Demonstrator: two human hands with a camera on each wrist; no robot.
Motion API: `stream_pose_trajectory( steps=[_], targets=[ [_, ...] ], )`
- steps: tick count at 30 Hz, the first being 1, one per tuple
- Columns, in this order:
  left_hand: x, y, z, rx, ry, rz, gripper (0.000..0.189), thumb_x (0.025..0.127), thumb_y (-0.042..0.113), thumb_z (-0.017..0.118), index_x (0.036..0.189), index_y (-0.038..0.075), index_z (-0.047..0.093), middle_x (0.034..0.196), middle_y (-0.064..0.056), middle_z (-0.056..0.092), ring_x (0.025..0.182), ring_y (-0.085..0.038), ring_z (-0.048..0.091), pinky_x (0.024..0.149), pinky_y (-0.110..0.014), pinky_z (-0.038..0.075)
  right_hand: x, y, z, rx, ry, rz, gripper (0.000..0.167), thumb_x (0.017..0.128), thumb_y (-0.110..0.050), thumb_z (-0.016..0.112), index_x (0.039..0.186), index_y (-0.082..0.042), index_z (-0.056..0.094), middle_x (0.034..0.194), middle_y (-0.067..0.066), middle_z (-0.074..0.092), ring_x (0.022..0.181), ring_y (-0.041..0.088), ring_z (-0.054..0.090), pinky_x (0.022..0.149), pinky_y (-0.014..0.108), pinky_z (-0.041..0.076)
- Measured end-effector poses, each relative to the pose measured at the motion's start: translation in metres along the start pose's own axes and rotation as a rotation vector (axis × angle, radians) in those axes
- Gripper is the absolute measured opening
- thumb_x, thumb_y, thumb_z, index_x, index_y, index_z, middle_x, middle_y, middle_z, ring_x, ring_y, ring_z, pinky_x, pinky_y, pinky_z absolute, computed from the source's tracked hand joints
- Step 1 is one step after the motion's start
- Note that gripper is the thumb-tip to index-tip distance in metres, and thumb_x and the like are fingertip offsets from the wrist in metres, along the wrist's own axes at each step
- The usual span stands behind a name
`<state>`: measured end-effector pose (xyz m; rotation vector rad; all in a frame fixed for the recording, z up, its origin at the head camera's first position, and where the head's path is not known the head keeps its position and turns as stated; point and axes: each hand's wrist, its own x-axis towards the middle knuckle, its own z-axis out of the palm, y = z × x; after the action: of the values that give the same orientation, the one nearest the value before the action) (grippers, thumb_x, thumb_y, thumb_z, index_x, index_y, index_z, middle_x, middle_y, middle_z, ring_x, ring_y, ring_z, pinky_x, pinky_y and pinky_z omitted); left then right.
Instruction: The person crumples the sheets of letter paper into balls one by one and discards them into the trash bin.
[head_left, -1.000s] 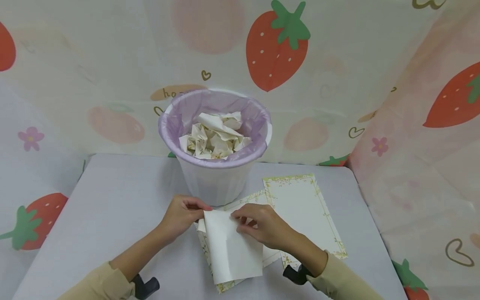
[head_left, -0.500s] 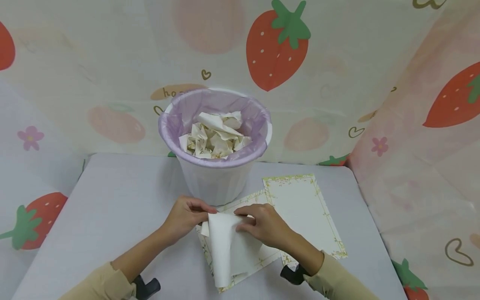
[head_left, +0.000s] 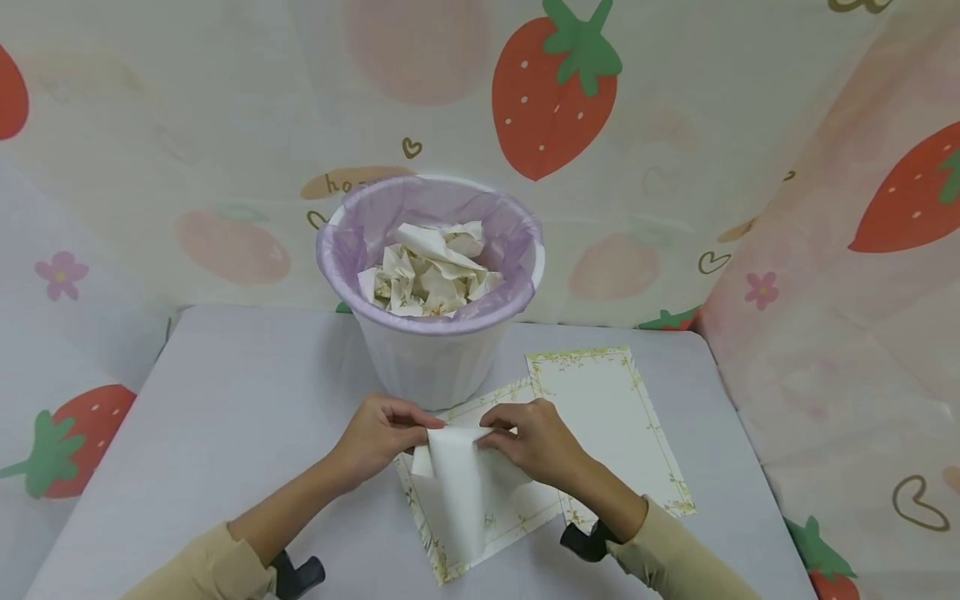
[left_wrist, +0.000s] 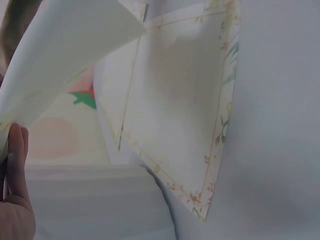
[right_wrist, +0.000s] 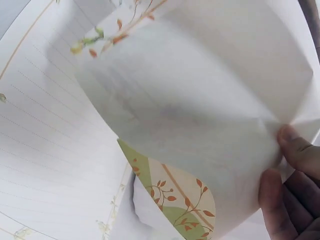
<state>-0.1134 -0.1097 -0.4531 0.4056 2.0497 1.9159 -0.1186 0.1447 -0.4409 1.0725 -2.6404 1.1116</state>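
Between both hands a sheet of paper hangs folded and curled, its white back outward. My left hand pinches its upper left edge. At the upper right my right hand pinches the same sheet between thumb and fingers. In the right wrist view the held sheet shows a crease running to the thumb and a leaf-patterned border. Beneath it lies a flat sheet of floral-bordered letter paper. A second bordered sheet lies to the right, overlapping the first one's edge.
Just behind the hands stands a white bin with a purple liner. Crumpled paper fills much of it. The table has a pale cover, and a strawberry-print curtain surrounds its back and sides.
The held sheet has gone from a broad flat panel to a narrower curled fold. Both hands have shifted slightly right, uncovering more of the sheet below.
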Motion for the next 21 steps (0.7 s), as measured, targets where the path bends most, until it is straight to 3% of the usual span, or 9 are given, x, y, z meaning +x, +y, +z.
stream_pose_trajectory(
  steps=[3, 8, 21],
  targets=[
    [0.000, 0.002, 0.000, 0.012, -0.023, 0.027, 0.015, 0.088, 0.001, 0.072, 0.100, -0.007, 0.075, 0.100, -0.017, 0.074, 0.081, -0.014, 0.071, 0.069, -0.028, 0.059, 0.001, -0.001, -0.001, -0.002, 0.018, 0.064, 0.009, 0.084, -0.010, 0.079, 0.090, -0.004, 0.076, 0.085, 0.005, 0.076, 0.077, 0.011, 0.073, 0.065, 0.019, 0.056],
    [0.001, 0.006, 0.005, 0.034, -0.074, 0.128, 0.016, 0.087, 0.000, 0.072, 0.103, -0.004, 0.076, 0.106, -0.017, 0.073, 0.086, -0.016, 0.072, 0.072, -0.030, 0.060, 0.003, -0.004, -0.003, -0.015, 0.077, 0.159, 0.004, 0.087, -0.002, 0.075, 0.091, -0.001, 0.075, 0.084, 0.008, 0.076, 0.076, 0.016, 0.074, 0.065, 0.020, 0.057],
    [0.006, 0.012, 0.006, 0.057, -0.072, 0.214, 0.018, 0.086, 0.000, 0.074, 0.104, 0.000, 0.077, 0.108, -0.012, 0.073, 0.099, -0.017, 0.069, 0.076, -0.033, 0.060, 0.010, -0.006, -0.008, -0.018, 0.160, 0.174, 0.005, 0.084, 0.003, 0.076, 0.088, 0.000, 0.075, 0.082, 0.010, 0.075, 0.072, 0.016, 0.073, 0.064, 0.021, 0.057]
  ],
)
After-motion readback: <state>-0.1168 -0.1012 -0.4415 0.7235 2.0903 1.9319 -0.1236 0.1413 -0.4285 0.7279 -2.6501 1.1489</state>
